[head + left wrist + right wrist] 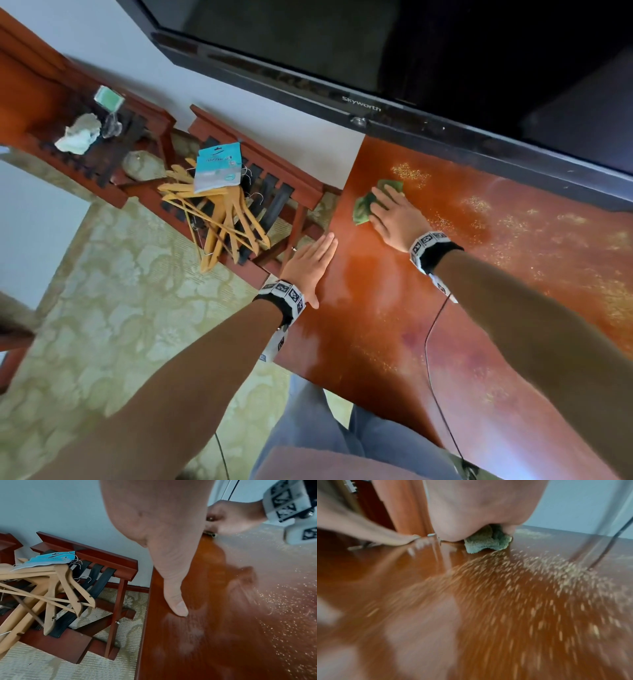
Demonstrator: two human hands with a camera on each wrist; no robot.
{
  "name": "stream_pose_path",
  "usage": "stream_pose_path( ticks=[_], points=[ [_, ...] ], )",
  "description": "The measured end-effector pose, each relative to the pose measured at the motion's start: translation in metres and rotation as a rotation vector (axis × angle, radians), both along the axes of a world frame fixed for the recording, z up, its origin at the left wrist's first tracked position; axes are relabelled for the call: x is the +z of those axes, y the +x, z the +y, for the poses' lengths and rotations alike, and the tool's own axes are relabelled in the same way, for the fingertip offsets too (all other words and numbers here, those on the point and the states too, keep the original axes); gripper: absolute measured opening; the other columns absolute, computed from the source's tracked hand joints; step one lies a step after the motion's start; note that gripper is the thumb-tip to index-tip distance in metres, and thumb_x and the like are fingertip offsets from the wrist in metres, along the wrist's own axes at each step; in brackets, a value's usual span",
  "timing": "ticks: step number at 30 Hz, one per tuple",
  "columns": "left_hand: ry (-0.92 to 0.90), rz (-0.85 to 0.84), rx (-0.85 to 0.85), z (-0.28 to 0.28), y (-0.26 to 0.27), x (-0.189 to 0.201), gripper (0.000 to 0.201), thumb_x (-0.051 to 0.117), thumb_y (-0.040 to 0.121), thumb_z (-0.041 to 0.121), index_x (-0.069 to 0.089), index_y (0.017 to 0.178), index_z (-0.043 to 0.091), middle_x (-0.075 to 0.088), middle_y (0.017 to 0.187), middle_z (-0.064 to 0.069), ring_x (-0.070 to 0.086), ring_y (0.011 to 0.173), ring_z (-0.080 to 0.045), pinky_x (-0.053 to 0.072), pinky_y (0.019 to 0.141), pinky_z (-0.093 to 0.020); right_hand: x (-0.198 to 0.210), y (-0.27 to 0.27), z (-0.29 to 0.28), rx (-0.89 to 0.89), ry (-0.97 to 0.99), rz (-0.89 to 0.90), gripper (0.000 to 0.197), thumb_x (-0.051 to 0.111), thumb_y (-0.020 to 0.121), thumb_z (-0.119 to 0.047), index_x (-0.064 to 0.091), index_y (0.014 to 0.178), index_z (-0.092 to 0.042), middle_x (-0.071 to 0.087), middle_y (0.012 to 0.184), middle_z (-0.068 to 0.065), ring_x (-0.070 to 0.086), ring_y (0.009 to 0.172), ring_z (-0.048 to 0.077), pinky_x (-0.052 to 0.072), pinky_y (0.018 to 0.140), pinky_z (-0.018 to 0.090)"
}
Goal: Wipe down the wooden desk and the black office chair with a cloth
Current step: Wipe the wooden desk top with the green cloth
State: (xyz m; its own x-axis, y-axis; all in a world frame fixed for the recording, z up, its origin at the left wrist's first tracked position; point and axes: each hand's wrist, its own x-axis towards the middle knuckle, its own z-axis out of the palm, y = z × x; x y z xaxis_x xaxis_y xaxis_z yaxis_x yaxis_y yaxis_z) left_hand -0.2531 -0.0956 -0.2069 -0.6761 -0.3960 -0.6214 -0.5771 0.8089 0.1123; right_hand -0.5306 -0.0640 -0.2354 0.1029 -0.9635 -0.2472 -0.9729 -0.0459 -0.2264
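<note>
The red-brown wooden desk (394, 325) fills the right of the head view, strewn with pale crumbs (479, 205). My right hand (394, 212) lies flat on a crumpled green cloth (362, 209) and presses it to the desk near the far left corner. In the right wrist view the cloth (486, 542) bunches under the palm, with crumbs (539, 574) in front of it. My left hand (311, 260) rests flat, fingers straight, on the desk's left edge. Its thumb (173, 595) touches the desk (205, 649). No office chair is in view.
A black TV (376, 51) stands at the back of the desk, overhanging it. A wooden luggage rack (291, 185) left of the desk holds several wooden hangers (219, 219) and a blue packet (217, 168). A thin black cable (428, 342) crosses the desk. Patterned carpet (120, 308) lies below.
</note>
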Motion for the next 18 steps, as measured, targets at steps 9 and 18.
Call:
stream_pose_path(
  ticks=[9,18],
  points=[
    [-0.029,-0.019,0.043,0.006,-0.004,-0.001,0.162,0.099,0.059,0.043,-0.025,0.159,0.007,-0.032,0.167,-0.008,-0.021,0.157,-0.021,-0.012,0.120,-0.034,0.022,-0.039,-0.097,-0.380,0.021,0.045,0.051,0.040,0.106,-0.043,0.042,0.145,-0.011,0.061,0.130,0.022,0.061,0.115,0.045,0.052,0.097,0.053],
    [0.007,0.007,0.042,0.003,0.000,-0.002,0.162,0.098,0.060,0.046,-0.025,0.159,0.010,-0.033,0.167,-0.005,-0.019,0.157,-0.018,0.001,0.129,-0.036,0.012,0.000,-0.057,-0.253,0.149,0.062,0.072,0.036,0.103,-0.059,0.018,0.163,-0.025,0.004,0.172,0.006,0.000,0.157,0.039,0.011,0.127,0.056]
  ],
)
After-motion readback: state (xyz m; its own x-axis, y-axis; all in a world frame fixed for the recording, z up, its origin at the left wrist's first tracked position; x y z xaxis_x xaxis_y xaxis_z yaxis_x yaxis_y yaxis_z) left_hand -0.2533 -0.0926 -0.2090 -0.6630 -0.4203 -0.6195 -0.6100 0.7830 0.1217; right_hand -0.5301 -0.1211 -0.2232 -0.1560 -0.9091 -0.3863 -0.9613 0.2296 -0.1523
